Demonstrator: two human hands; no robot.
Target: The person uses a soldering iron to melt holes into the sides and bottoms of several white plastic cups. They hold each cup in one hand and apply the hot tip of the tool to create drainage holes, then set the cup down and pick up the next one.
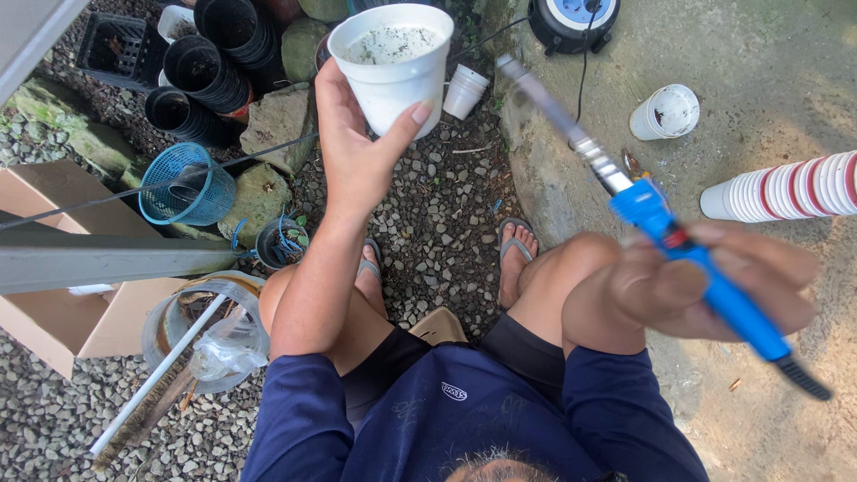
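My left hand point(357, 147) holds a white plastic cup point(393, 62) raised up in front of me, its inside speckled with dark bits. My right hand point(705, 286) grips the blue handle of a soldering iron point(661, 223); its long metal tip points up and left toward the cup, ending a little to the cup's right. A black cord leaves the handle's lower end. I sit low with my knees apart, feet in flip-flops on the gravel.
A stack of white cups with red rims point(786, 187) lies on the concrete at right, a single white cup point(665, 112) beyond it. Black pots point(205, 71), a blue basket point(183, 183), cardboard box point(62, 259) and a cable reel point(571, 18) surround me.
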